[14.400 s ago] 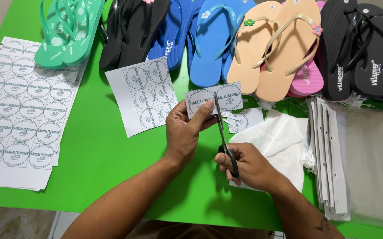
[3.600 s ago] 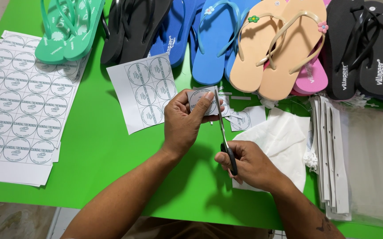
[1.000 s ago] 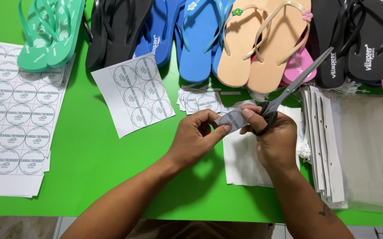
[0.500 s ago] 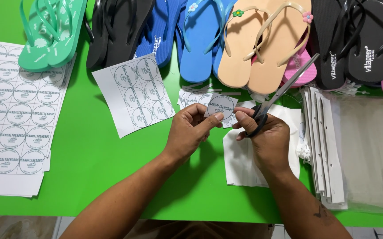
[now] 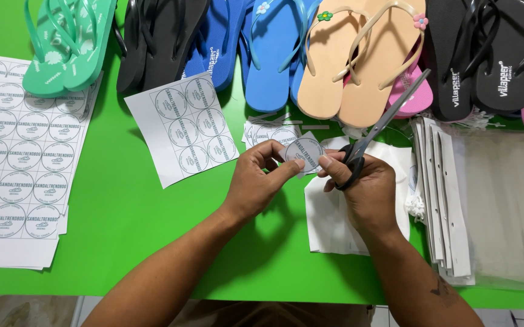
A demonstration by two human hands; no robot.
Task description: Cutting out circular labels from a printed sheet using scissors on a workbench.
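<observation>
At the far left of the frame we see the large sheets of round labels (image 5: 13, 163) lying flat on the green table (image 5: 122, 230), with a pair of green flip-flops (image 5: 68, 45) above them in the upper left. Next to the right lies a smaller sheet (image 5: 183, 127) of six uncut circles, below the black flip-flops (image 5: 159, 36) and blue flip-flops (image 5: 256, 48).

Near the middle, our left hand (image 5: 256, 181) pinches the cut label (image 5: 303, 152) between thumb and fingertips. Seconds ago this piece was a rectangular strip with the blades working along it; now it is a single round-ish disc held up just above a small pile of cut pieces (image 5: 268, 130). We judge that the cutting of this one is finished.

Our right hand (image 5: 365, 188) touches the label's right edge with its fingertips while its fingers stay looped in the handles of the scissors (image 5: 380, 130). The blades, which were cutting earlier, are now closed and point away to the upper right, toward the tan flip-flops (image 5: 359, 54).

Under that hand lies white paper (image 5: 334, 224), and right of it a stack of white strips (image 5: 443, 200).
</observation>
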